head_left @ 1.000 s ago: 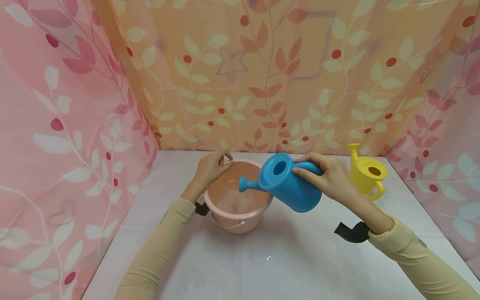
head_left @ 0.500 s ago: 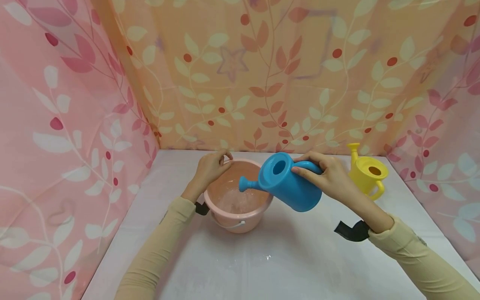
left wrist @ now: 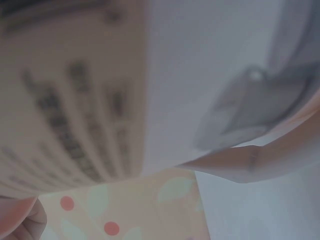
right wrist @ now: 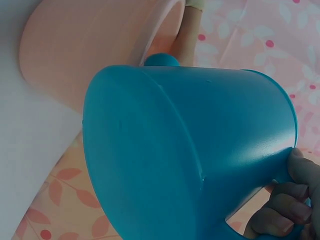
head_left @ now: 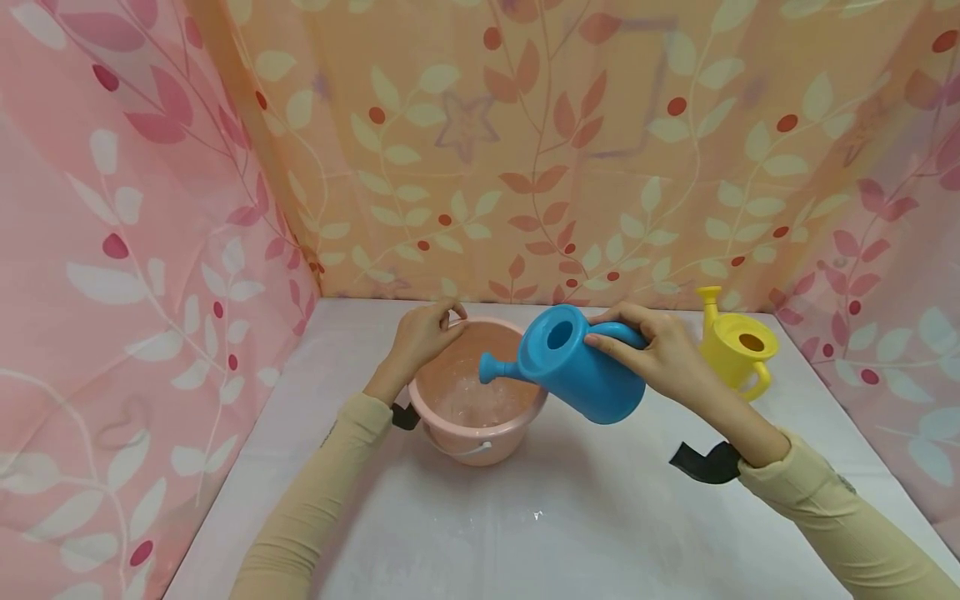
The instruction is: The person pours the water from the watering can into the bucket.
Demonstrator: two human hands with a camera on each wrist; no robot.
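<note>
My left hand (head_left: 423,340) grips the far left rim of a pink bucket (head_left: 498,442), thumb and fingers at its edge. Rippling water (head_left: 472,404) lies inside the bucket. With my right hand (head_left: 667,354) I hold a blue watering can (head_left: 592,379) by its handle, tilted to the left. Its spout reaches over the bucket's opening. The right wrist view shows the base of the blue watering can (right wrist: 140,150) and curled fingers (right wrist: 280,212) at the handle. In the left wrist view, a blurred printed label (left wrist: 75,115) covers much of the bucket's side.
A yellow watering can (head_left: 727,358) stands at the back right of the white table (head_left: 600,517). Small water drops (head_left: 537,515) lie on the tabletop in front of the bucket. Patterned curtains (head_left: 465,167) enclose the back and both sides.
The ripples on the bucket's water have shifted. Both hands, the bucket and the blue watering can keep nearly the same position.
</note>
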